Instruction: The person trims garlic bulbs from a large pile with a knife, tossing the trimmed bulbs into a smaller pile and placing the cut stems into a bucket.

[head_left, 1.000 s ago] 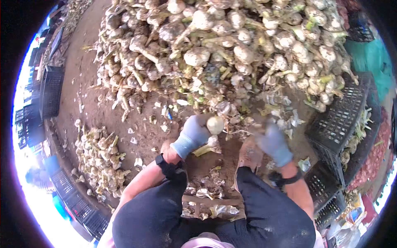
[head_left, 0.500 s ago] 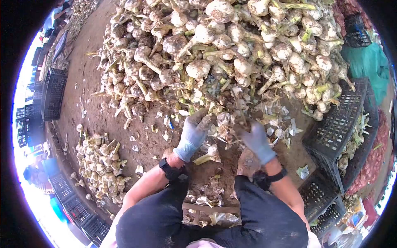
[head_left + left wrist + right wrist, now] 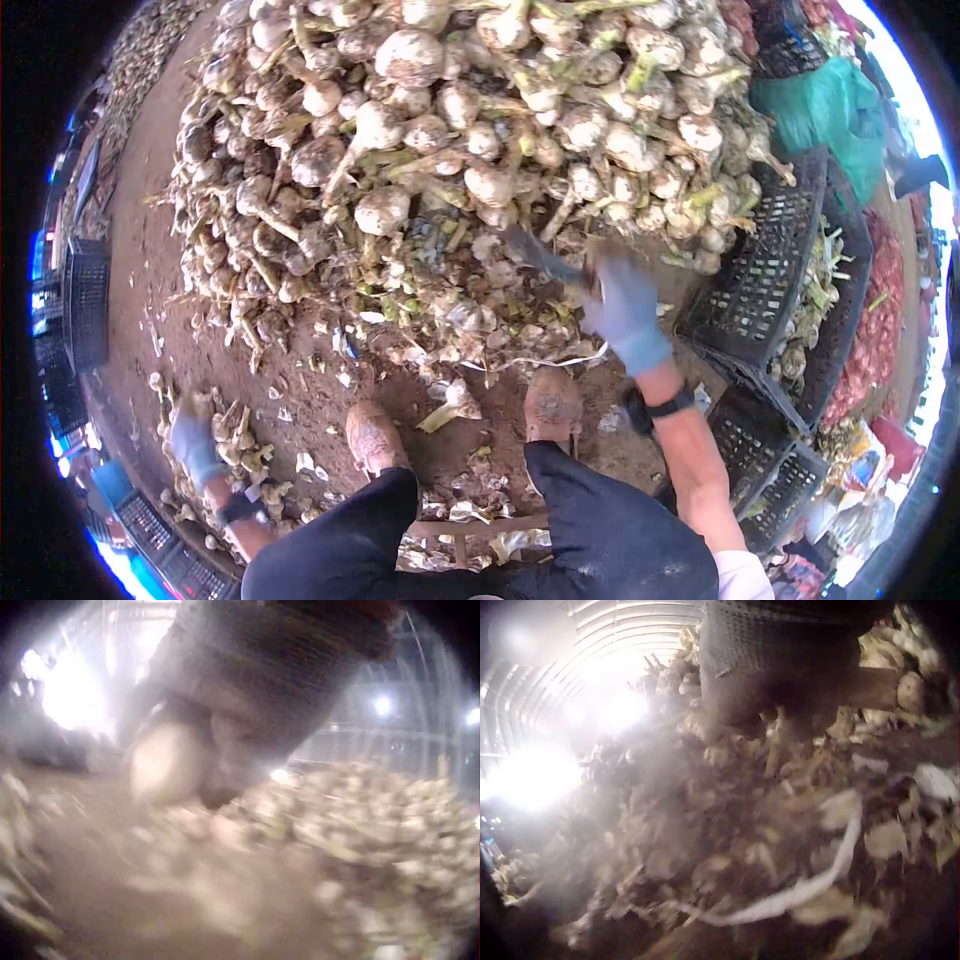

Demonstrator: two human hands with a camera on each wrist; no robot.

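In the head view, my gloved left hand (image 3: 193,440) is at the small garlic pile (image 3: 240,440) on the left. The left wrist view, blurred, shows a pale garlic bulb (image 3: 169,765) held under the glove (image 3: 255,682); the fingertips are unclear. My gloved right hand (image 3: 622,305) is raised at the near right edge of the large garlic heap (image 3: 430,150). It grips a dark blade-like tool (image 3: 543,258) that points left; its handle is mostly hidden by the fingers. Below the right glove (image 3: 780,667), the right wrist view shows loose skins and a pale strip (image 3: 802,894).
A cut garlic bulb with stem (image 3: 452,405) lies between the shoes (image 3: 553,405). Black crates (image 3: 765,270) stand at the right, one holding stems, beside a green sack (image 3: 825,115) and a reddish pile (image 3: 870,325). More crates (image 3: 87,305) stand far left.
My left hand has swung from the middle to the small pile at the left. My right hand has risen slightly, and the dark tool now shows clearly. The head view has shifted.
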